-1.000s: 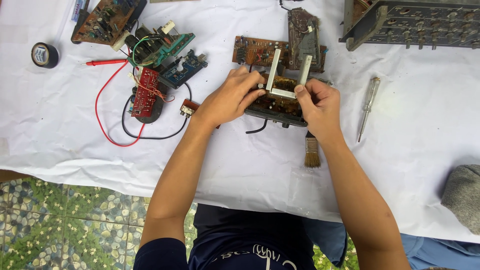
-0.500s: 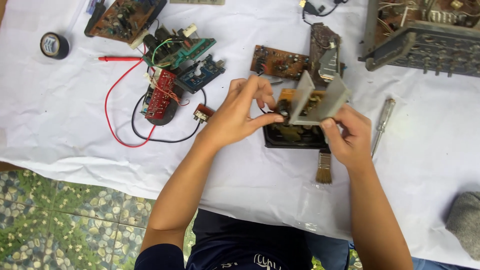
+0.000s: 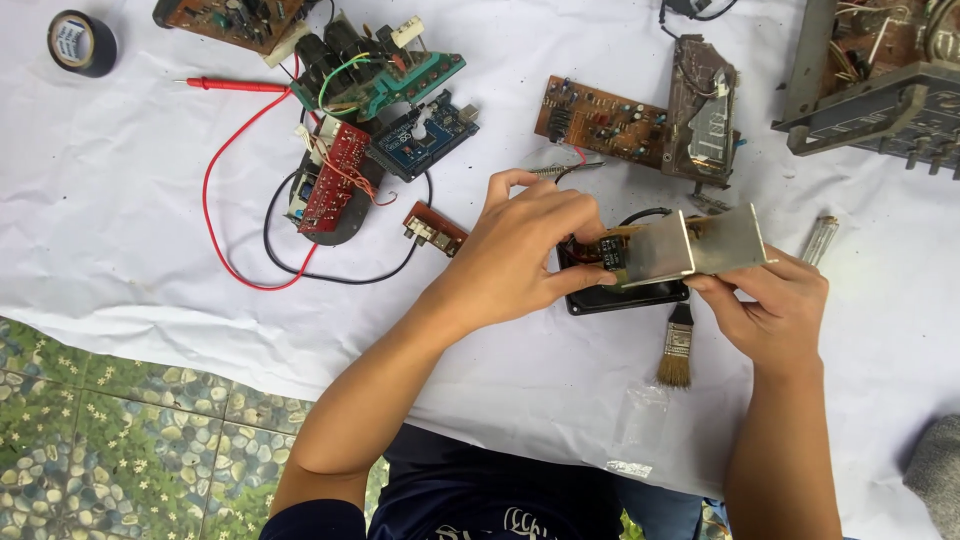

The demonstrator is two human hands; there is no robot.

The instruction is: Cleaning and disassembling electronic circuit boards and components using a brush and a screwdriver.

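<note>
Near the tabletop's front edge, both hands hold the bent metal bracket [image 3: 690,245] lifted above the black module [image 3: 625,296], left hand [image 3: 525,250] fingers pinching its component end, right hand [image 3: 775,305] fingers gripping its plate, other boards lying untouched.

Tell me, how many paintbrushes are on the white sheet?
1. The paintbrush lies between the hands, just below the black tray; more could be hidden under the boards.
</note>
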